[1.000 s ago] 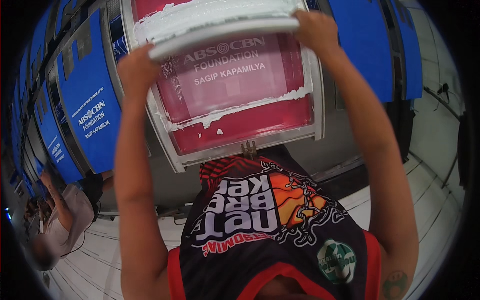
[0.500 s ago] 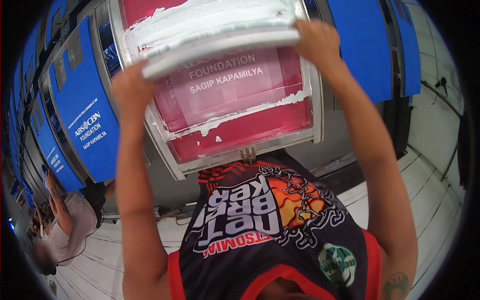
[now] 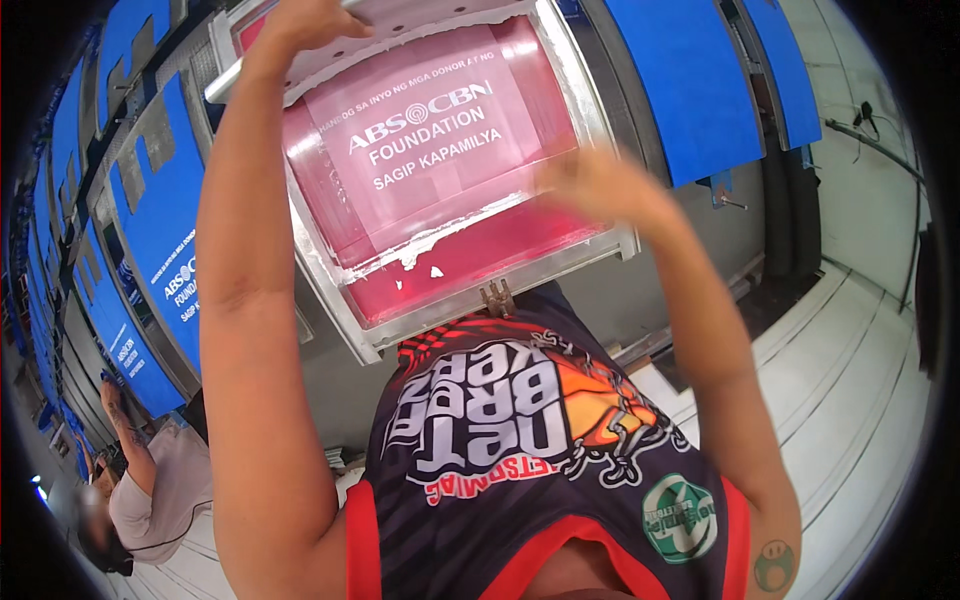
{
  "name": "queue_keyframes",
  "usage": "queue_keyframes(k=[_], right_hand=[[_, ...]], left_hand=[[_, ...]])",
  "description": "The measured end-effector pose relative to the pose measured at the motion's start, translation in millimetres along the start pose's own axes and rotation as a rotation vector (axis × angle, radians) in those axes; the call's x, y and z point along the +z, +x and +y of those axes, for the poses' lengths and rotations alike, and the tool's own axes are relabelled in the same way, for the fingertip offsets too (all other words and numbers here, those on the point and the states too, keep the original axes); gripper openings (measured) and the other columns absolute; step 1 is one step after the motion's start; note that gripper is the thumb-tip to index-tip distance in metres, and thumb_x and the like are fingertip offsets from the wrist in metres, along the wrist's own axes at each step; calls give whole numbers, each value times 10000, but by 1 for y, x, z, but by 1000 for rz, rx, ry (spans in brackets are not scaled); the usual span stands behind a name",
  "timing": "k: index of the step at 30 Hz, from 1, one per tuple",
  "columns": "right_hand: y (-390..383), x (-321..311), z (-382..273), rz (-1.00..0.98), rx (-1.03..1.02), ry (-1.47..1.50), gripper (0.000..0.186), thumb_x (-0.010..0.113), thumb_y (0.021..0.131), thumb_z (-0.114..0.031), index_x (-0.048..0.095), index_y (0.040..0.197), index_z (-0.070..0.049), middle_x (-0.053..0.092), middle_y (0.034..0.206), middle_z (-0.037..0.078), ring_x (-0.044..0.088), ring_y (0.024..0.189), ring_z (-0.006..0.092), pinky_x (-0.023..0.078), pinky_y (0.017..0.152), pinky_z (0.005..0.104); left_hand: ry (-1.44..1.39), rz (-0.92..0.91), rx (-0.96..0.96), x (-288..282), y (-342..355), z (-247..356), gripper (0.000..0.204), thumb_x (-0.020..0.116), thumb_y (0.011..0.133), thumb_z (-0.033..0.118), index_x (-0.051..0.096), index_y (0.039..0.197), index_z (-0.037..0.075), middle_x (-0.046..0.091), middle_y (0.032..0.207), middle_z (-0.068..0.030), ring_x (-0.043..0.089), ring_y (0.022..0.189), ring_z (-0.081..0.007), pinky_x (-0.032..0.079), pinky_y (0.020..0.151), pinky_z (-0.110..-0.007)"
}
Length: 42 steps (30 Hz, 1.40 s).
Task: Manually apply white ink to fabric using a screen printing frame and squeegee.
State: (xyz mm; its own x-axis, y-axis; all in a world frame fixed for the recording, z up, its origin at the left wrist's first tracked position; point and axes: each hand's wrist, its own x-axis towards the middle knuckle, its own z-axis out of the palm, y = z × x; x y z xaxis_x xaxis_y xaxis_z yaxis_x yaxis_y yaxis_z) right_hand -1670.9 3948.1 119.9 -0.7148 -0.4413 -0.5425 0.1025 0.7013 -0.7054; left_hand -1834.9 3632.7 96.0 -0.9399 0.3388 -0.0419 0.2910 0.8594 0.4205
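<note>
A printing screen (image 3: 480, 265) lies before me, with reddish mesh in a pale metal frame and white lettering in a lighter panel. White ink is smeared in ragged streaks along the panel's edges. At the screen's far end, my left hand (image 3: 305, 25) is closed on a long squeegee (image 3: 225, 82); part of the squeegee is cut off by the picture's top. My right hand (image 3: 595, 185), blurred by motion, is over the right side of the mesh, away from the squeegee. Its fingers are too smeared to read. A small metal clamp (image 3: 497, 297) sits on the frame's near edge.
Blue printed cloth pieces (image 3: 685, 90) lie on boards to the right, and more blue pieces (image 3: 165, 240) run along the left. Another person (image 3: 160, 490) is at work at the far left. White floor planks (image 3: 840, 340) show at the lower right.
Both hands held the squeegee across the screen; now only the left does, farther away. My right hand has let go and come nearer. More of the lettered panel is uncovered.
</note>
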Motion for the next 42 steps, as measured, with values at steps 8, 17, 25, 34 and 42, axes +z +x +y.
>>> queue_keyframes(k=[8, 17, 25, 34, 42], right_hand=[[-82, 181, 100, -70, 348, 420, 304, 679, 836, -278, 697, 840, 25, 689, 750, 164, 687, 731, 232, 509, 672, 323], [-119, 144, 53, 87, 209, 594, 227, 627, 864, -181, 703, 879, 32, 707, 731, 114, 668, 634, 138, 517, 611, 273], [-92, 192, 98, 166, 255, 562, 214, 618, 864, -176, 713, 864, 15, 698, 705, 91, 643, 611, 112, 502, 597, 264], [-89, 183, 97, 125, 234, 569, 214, 640, 850, -174, 713, 884, 24, 708, 729, 84, 649, 617, 108, 519, 624, 253], [-89, 183, 96, 83, 113, 380, 217, 650, 853, -187, 716, 892, 16, 709, 736, 93, 666, 643, 125, 520, 633, 269]], left_hand=[[170, 66, -45, -7, 19, -6, 509, 774, 671, 433, 685, 1071, 131, 693, 956, -139, 649, 909, -341, 500, 802, -422], [260, 123, 18, 30, 13, 11, 432, 767, 694, 381, 702, 1042, 134, 701, 911, -140, 666, 846, -320, 498, 780, -392], [306, -54, -105, 50, 4, 23, 424, 737, 717, 389, 686, 1095, 203, 700, 988, -79, 658, 945, -267, 505, 820, -397], [339, 159, -162, 112, -126, 104, 328, 630, 768, 166, 683, 1086, 226, 665, 988, -48, 647, 903, -289, 518, 788, -417], [167, 369, -88, 149, -251, 197, 229, 588, 667, 21, 646, 881, 81, 621, 842, -93, 627, 748, -287, 505, 622, -392]])
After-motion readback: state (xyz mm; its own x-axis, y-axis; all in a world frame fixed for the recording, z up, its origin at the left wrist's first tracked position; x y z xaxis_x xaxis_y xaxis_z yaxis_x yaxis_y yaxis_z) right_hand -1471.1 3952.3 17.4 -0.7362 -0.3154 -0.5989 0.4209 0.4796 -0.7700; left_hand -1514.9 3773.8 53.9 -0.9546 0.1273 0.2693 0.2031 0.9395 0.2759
